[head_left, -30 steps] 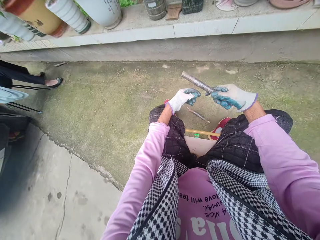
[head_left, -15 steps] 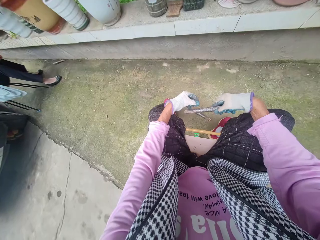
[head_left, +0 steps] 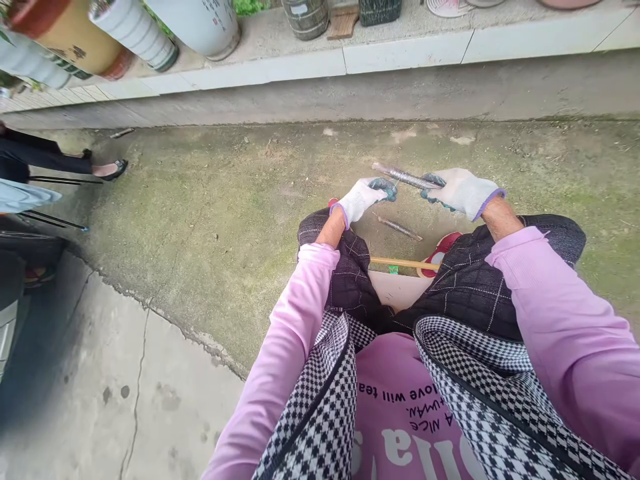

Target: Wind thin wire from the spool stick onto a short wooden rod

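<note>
Gripping one end of a short stick (head_left: 409,178), the right hand (head_left: 463,190) closes its gloved fingers around it and holds it above the ground, the free end pointing left. Just beside it, the left hand (head_left: 373,195) has its fingers curled together; from my remote view they seem to pinch a thin strand (head_left: 396,185) near the stick. Both hands wear white gloves (head_left: 359,202) with blue-green palms.

Silvery winding covers the middle of the held stick, while its free end is bare. I judge the wrapping well under way but not finished, since the strand appears not yet cut or fastened. The right fingers hide the other end, so I cannot tell how far the winding reaches there.

Below the hands, a second stick (head_left: 399,227) lies on the ground, with a similar silvery wrap; it looks to me like a finished one, though its detail is too small to confirm.

Nearer the body, a yellow rod (head_left: 400,263) spans between the knees, beside a red shoe (head_left: 443,254). Beyond, potted plants line a low ledge (head_left: 300,65), and another person's shoe (head_left: 116,170) shows far left.
</note>
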Motion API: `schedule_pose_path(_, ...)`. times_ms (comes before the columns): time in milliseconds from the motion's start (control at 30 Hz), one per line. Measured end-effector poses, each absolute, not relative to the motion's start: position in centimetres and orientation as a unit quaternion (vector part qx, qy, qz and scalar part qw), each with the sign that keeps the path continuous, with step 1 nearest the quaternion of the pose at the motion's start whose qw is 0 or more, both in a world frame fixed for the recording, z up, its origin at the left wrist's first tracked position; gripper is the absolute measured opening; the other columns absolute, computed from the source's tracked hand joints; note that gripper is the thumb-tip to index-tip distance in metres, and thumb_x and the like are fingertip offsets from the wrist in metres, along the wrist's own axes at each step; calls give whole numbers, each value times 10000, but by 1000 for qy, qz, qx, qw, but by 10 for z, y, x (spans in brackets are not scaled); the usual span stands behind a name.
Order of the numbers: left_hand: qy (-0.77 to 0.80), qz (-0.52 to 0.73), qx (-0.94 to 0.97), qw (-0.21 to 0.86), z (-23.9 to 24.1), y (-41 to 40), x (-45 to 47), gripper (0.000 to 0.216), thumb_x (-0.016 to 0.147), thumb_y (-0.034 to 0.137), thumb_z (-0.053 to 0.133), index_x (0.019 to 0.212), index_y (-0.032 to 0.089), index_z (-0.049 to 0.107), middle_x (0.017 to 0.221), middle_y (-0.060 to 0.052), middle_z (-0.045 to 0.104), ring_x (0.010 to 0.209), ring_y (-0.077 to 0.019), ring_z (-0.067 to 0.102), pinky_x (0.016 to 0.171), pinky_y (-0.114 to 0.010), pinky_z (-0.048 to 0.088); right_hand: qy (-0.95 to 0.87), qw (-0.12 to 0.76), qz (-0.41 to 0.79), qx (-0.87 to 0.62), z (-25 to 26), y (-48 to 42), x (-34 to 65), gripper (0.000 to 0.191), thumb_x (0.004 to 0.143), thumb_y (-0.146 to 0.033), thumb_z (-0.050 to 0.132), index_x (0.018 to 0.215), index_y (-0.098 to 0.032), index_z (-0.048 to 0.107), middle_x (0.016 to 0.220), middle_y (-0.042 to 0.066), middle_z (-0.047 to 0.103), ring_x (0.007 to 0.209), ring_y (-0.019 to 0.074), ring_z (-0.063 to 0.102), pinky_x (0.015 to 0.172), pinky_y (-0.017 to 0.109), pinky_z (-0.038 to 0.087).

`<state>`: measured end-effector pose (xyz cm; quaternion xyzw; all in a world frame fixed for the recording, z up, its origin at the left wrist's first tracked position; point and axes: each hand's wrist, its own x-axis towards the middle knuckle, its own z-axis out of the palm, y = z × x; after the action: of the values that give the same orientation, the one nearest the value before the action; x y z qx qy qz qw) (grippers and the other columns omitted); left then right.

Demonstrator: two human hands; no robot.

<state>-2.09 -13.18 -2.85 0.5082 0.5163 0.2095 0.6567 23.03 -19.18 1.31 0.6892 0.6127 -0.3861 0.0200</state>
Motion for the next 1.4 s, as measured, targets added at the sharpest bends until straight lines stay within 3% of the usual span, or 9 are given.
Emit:
schedule_pose_path(200, 472, 216, 437, 734, -24, -133, -31, 303, 919, -18, 1008, 904, 151, 757, 864, 6, 835, 836, -134, 844, 1147, -376, 707, 537, -137, -462, 693, 11, -195, 230, 188, 1151, -400, 832, 1254, -243, 838, 990, 99, 802, 804, 260, 726, 760, 385, 646)
schedule_pose_path(400, 482, 143, 450, 738, -23, -136, -23, 246, 1008, 30, 1007, 944, 133, 794, 764, -10, 821, 718, -122, 793, 918, -274, 701, 612, -49, -324, 720, 9, -188, 231, 337, 1220, -458, 671, 1370, -262, 902, 1081, 181, 860, 1108, 415, 819, 987, 474, 679)
schedule_pose_path(500, 484, 142, 454, 734, -24, -137, -21, 236, 1035, 24, 978, 935, 135, 795, 749, -11, 826, 672, -111, 778, 818, -231, 657, 582, -92, -353, 727, 10, -192, 227, 468, 1247, -605, 657, 1369, -219, 891, 1001, 166, 811, 891, 352, 757, 849, 466, 660)
schedule_pose_path(700, 470, 155, 484, 722, -23, -139, -24, 211, 1034, 58, 971, 913, 130, 814, 701, -16, 815, 621, -118, 763, 749, -223, 632, 486, -228, -556, 634, 19, -205, 225, 548, 1074, -703, 954, 1276, -197, 897, 790, 32, 631, 627, 184, 514, 506, 324, 466)
schedule_pose_path(833, 477, 183, 518, 686, -29, -135, -24, 222, 1073, 42, 889, 894, 135, 796, 697, -12, 796, 610, -117, 730, 722, -229, 623, 503, -185, -620, 574, 22, -210, 232, 656, 963, -735, 1060, 1262, -167, 929, 668, -32, 579, 538, 125, 455, 430, 264, 401)
schedule_pose_path(967, 456, 137, 579, 662, -39, -129, -31, 311, 1103, 45, 816, 818, 159, 765, 700, -4, 775, 654, -123, 723, 762, -231, 609, 528, -123, -646, 537, 12, -208, 245, 674, 846, -751, 1153, 1055, -161, 901, 628, -36, 589, 498, 111, 485, 436, 267, 404)
schedule_pose_path(1067, 394, 146, 614, 669, -43, -130, -41, 234, 1077, 78, 857, 865, 159, 803, 793, -32, 834, 748, -145, 762, 843, -256, 626, 535, -101, -667, 508, 5, -204, 252, 691, 783, -762, 1191, 958, -179, 863, 630, -31, 600, 490, 104, 480, 434, 272, 403)
schedule_pose_path(1233, 381, 170, 602, 681, -45, -134, -42, 63, 906, 121, 943, 919, 118, 881, 897, -70, 888, 847, -181, 790, 886, -290, 649, 553, -69, -669, 492, 7, -205, 254, 683, 739, -748, 1201, 1035, -198, 924, 676, -24, 648, 534, 115, 512, 467, 275, 394)
schedule_pose_path(1400, 439, 137, 644, 612, -41, -135, -35, 137, 799, 58, 853, 896, 144, 897, 886, -3, 864, 839, -140, 752, 883, -256, 614, 596, -10, -623, 506, 7, -204, 253, 587, 748, -706, 1171, 1004, -227, 947, 723, -11, 700, 599, 137, 564, 542, 279, 416)
